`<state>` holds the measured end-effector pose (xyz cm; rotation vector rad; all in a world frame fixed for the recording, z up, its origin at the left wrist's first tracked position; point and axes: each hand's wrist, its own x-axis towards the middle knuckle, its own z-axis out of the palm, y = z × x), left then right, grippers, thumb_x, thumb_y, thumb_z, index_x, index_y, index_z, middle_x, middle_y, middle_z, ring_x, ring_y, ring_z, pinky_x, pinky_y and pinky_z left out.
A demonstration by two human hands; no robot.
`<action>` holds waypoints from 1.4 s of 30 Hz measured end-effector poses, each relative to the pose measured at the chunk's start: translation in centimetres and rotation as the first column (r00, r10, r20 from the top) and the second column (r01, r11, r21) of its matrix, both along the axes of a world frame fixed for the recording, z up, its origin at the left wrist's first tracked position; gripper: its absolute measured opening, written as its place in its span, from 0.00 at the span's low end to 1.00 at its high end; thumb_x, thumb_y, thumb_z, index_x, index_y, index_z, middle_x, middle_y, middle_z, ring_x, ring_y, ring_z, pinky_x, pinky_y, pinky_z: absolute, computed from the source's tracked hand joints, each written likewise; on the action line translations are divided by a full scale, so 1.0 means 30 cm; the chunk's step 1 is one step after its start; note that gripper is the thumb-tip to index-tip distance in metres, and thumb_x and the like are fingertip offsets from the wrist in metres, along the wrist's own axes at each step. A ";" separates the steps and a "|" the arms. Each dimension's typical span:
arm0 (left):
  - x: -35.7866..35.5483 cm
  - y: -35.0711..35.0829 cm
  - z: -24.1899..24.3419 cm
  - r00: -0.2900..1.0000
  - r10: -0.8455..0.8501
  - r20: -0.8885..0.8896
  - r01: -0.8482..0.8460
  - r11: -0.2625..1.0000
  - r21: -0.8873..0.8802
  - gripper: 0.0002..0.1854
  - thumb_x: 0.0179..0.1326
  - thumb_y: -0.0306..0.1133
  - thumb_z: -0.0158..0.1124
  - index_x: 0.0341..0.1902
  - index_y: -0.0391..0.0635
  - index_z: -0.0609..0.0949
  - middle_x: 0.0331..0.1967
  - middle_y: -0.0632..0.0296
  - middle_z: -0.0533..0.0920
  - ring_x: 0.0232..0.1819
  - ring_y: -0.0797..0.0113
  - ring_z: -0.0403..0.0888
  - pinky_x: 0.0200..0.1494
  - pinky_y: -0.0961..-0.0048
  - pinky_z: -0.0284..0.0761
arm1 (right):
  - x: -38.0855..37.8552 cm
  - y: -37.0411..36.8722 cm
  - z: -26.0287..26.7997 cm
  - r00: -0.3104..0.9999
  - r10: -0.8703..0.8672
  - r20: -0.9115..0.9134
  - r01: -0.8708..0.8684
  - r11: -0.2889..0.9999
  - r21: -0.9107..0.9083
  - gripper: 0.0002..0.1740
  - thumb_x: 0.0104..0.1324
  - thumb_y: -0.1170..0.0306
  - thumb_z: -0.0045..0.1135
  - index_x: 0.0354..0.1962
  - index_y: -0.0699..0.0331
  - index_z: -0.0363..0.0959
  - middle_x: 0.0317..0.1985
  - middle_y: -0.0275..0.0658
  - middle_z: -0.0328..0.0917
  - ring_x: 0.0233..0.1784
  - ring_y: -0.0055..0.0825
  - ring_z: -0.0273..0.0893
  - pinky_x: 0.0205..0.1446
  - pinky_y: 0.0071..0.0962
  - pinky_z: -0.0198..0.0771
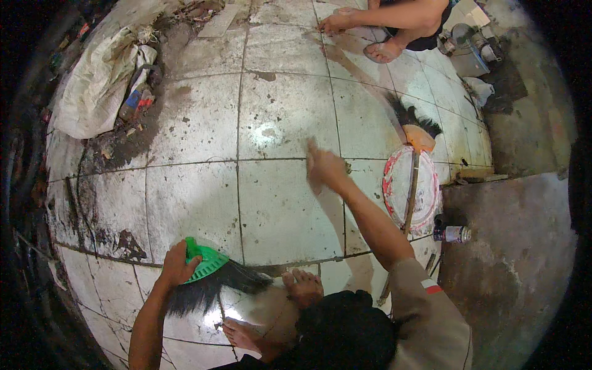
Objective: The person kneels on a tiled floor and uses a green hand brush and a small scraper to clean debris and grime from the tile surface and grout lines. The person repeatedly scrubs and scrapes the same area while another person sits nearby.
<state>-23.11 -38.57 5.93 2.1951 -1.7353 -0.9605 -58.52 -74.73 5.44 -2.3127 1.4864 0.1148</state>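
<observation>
My left hand (178,264) grips the green plastic head (210,262) of a broom at the lower left. The broom's black bristles (199,296) spread over the tiles towards my bare feet (303,286). No handle shows on this green head. Ahead of me, my right hand (327,170) reaches over the stained white tile floor (282,208). Its index finger points forward and the other fingers are curled. I see nothing in that hand, though it is slightly blurred. Whether the fingertip touches the tile is unclear.
Another person's hand (340,21) and sandalled foot (385,50) are at the top. An orange broom (419,138) lies across a round white, red-rimmed lid or bucket (423,194) at right, near a jar (455,234). A white woven sack (95,88) and plastic bottle (132,104) lie left.
</observation>
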 end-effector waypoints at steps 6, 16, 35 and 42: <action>0.032 0.040 -0.022 1.000 -0.005 0.020 0.004 0.999 0.050 0.31 0.60 0.49 0.66 0.58 0.38 0.72 0.49 0.39 0.79 0.52 0.37 0.77 0.55 0.47 0.72 | 0.049 -0.060 -0.020 0.999 -0.043 0.022 0.043 0.999 0.013 0.27 0.71 0.59 0.45 0.64 0.59 0.64 0.37 0.56 0.82 0.41 0.56 0.81 0.46 0.53 0.75; 0.063 0.002 0.036 0.997 0.020 -0.072 -0.005 0.979 0.206 0.41 0.59 0.56 0.64 0.68 0.41 0.68 0.59 0.40 0.78 0.61 0.40 0.75 0.63 0.55 0.71 | 0.006 -0.076 -0.101 0.998 -0.041 0.040 0.041 0.999 0.002 0.37 0.66 0.64 0.50 0.72 0.60 0.53 0.43 0.58 0.81 0.44 0.57 0.81 0.47 0.51 0.76; 0.197 0.562 0.027 0.962 0.274 0.019 -0.274 0.962 0.008 0.36 0.59 0.34 0.64 0.69 0.30 0.65 0.59 0.34 0.76 0.62 0.38 0.74 0.65 0.56 0.68 | -0.761 1.027 0.119 0.962 -0.216 -0.167 0.250 0.944 0.216 0.36 0.72 0.55 0.46 0.75 0.47 0.49 0.29 0.54 0.80 0.34 0.55 0.79 0.40 0.54 0.71; 0.243 0.539 -0.082 0.959 0.260 -0.112 -0.275 0.949 -0.153 0.33 0.65 0.33 0.59 0.71 0.30 0.64 0.65 0.37 0.71 0.68 0.43 0.69 0.70 0.59 0.61 | -0.703 1.005 -0.035 0.933 -0.261 -0.248 0.286 0.956 0.070 0.33 0.73 0.57 0.45 0.74 0.48 0.52 0.27 0.56 0.79 0.31 0.59 0.78 0.39 0.55 0.72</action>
